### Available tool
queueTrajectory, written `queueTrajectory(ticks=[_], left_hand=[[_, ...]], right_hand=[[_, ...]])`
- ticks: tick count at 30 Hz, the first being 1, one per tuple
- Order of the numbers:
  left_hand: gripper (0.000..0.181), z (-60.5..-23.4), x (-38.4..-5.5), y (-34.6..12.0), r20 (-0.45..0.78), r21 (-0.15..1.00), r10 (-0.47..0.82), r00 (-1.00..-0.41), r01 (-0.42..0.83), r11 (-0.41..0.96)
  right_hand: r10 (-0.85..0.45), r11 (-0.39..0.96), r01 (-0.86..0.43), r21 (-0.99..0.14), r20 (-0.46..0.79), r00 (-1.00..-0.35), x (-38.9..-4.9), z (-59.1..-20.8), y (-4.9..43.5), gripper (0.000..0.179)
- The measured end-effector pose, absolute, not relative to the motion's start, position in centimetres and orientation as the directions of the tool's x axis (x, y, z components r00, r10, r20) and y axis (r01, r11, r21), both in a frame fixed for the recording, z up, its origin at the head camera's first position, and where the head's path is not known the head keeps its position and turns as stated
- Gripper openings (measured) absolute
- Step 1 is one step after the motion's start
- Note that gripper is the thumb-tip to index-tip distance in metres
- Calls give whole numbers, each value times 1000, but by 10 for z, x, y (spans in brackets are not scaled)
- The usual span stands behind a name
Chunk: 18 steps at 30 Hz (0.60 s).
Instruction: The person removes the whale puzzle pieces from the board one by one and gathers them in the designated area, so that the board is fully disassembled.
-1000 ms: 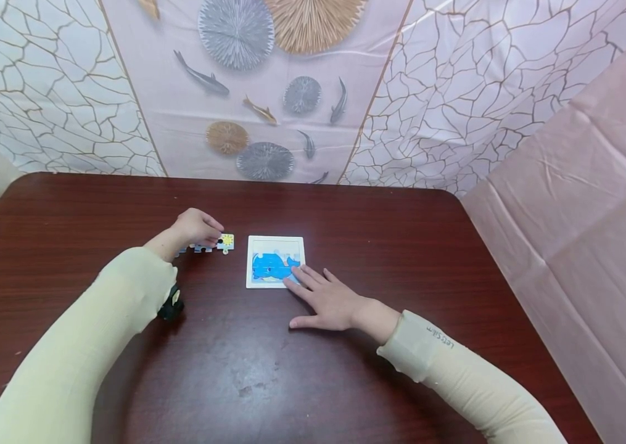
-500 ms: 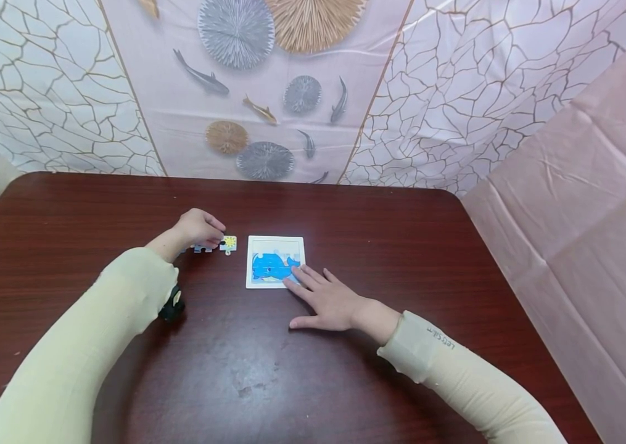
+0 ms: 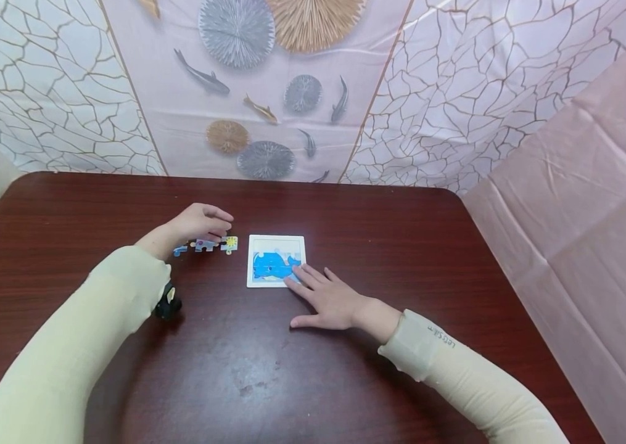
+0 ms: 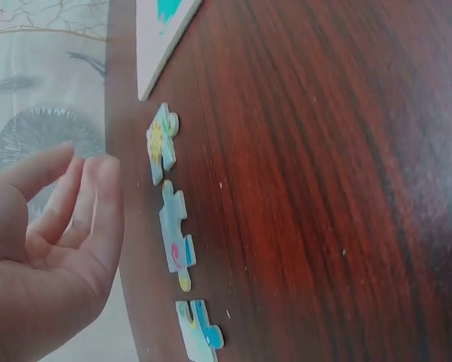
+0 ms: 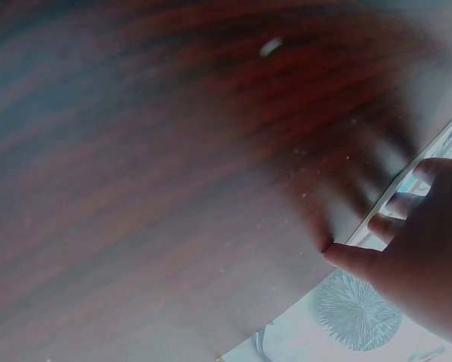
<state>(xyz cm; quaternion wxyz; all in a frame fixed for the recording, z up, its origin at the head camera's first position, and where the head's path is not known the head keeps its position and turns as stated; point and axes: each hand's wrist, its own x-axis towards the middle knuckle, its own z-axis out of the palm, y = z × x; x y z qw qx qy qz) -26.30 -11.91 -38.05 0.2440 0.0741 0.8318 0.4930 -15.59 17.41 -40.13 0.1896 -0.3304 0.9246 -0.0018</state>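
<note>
Loosely curved and empty, a person's left hand point(image 3: 201, 224) hovers beside three puzzle pieces point(image 4: 170, 230) — the right hand point(image 3: 337, 303), fingers spread, touches a whale puzzle point(image 3: 271, 266).

The left hand point(image 3: 197, 223) is lifting toward the far edge of the table point(image 3: 401, 246), its fingers loosening. Toward the left edge, the middle piece point(image 3: 204, 246) and blue piece point(image 3: 180, 251) are coming into fuller view; the sun piece point(image 3: 229, 243) is lying slightly closer to the frame point(image 3: 250, 261).
</note>
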Motion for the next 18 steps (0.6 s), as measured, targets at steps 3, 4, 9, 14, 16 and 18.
queueTrajectory(ticks=[3,4,9,14,16,18], left_hand=[[43,-381,-262,-115,-330,881,395,-858,-129,455],[42,-381,-262,-114,-333,884,400,-854,-134,449],[41,-385,-258,-106,-350,888,417,-839,-156,432],[40,-391,-254,-99,-373,888,426,-825,-183,423],[40,-392,-252,-96,-379,887,439,-815,-184,425],[40,-393,-250,-93,-385,882,453,-804,-176,437]], right_hand=[[-611,782,-609,-129,-349,-711,-156,-401,175,81],[-609,784,-608,-128,-353,-711,-156,-402,175,81],[-610,784,-607,-132,-349,-711,-155,-402,174,81],[-606,785,-607,-122,-352,-713,-156,-402,174,81],[-604,786,-606,-120,-355,-713,-156,-402,174,81],[-605,785,-607,-120,-356,-712,-156,-402,174,81]])
